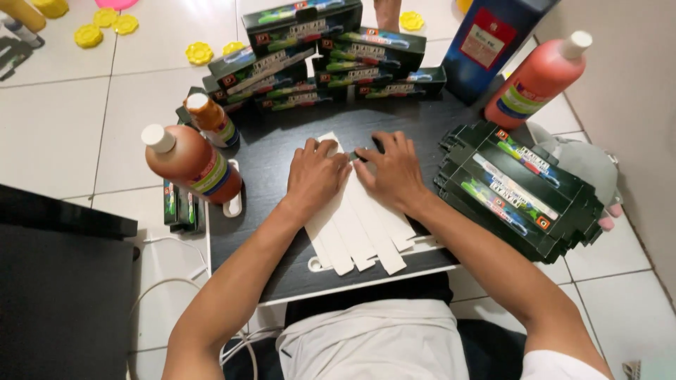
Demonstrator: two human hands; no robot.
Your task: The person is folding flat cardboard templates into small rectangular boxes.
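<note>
A flat, unfolded carton (362, 229) lies white side up on a small black table (274, 158). My left hand (315, 174) presses down on its upper left part, fingers bent over the edge. My right hand (394, 169) presses on the upper right part, touching the left hand's fingertips at a small dark flap between them. Neither hand lifts the carton off the table.
Folded black cartons (331, 53) are piled at the table's far edge. A stack of flat black cartons (517, 190) lies to the right. Two orange bottles (193, 162) stand left, another (539, 77) back right by a blue container (489, 39). Yellow discs (199, 53) dot the tiled floor.
</note>
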